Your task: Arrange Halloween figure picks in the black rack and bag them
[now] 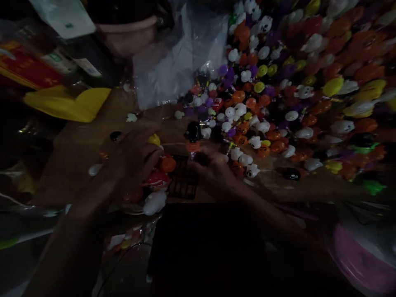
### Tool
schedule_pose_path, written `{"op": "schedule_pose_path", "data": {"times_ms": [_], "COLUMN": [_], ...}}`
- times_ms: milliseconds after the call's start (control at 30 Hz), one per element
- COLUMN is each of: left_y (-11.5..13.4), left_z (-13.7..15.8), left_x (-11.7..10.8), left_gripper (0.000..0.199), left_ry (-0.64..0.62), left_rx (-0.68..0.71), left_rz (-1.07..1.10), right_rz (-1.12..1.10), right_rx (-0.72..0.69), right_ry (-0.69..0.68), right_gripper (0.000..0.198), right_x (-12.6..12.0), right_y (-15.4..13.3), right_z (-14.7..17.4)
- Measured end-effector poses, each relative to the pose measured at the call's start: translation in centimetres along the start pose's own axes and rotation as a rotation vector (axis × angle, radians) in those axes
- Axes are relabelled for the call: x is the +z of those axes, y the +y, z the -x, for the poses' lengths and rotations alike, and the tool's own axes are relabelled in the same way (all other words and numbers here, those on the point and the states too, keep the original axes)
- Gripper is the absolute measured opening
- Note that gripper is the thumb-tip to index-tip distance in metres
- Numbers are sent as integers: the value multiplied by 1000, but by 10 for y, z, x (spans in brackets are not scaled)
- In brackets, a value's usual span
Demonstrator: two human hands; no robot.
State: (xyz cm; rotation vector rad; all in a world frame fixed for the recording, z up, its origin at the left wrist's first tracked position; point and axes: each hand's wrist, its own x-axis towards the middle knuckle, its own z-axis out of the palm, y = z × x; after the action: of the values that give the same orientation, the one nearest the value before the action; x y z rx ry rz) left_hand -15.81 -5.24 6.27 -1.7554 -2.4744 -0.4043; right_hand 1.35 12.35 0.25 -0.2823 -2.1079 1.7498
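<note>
My right hand is closed, with thumb and fingers pinching a small plastic toy figure upright by its lower end. The toy has a glossy black top, an orange band and a pale stem below. My left hand hovers over or touches a little heap of toys to the left; its fingers are bent, dark and blurred, so what they grip, if anything, does not show. In that heap lie an orange ball-shaped piece, a red piece, a white piece and a yellow piece. Between the hands lies a dark slotted tray.
A large pile of white, orange, purple and yellow toys spreads over the right of the brown tabletop. Clear plastic bags lie at the back, near a pinkish tub. A yellow piece sits at left, a pink basin lower right.
</note>
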Motion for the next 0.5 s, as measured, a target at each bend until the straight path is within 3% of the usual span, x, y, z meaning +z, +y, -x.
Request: {"op": "schedule_pose_path", "data": {"times_ms": [100, 300, 500], "left_y": [0, -2, 2], "left_z": [3, 12, 13], "left_x": [0, -5, -7], "left_gripper": [37, 38, 27], "left_ry": [-33, -68, -50], "left_rx": [12, 86, 19], "left_rz": [5, -19, 58], "right_rz": [15, 89, 117], "right_rx": [32, 4, -31], "right_ry": [-45, -124, -195], "right_gripper": [16, 9, 14], "right_x": [31, 33, 34], "right_y": [27, 38, 38], "right_z": [-20, -44, -48]}}
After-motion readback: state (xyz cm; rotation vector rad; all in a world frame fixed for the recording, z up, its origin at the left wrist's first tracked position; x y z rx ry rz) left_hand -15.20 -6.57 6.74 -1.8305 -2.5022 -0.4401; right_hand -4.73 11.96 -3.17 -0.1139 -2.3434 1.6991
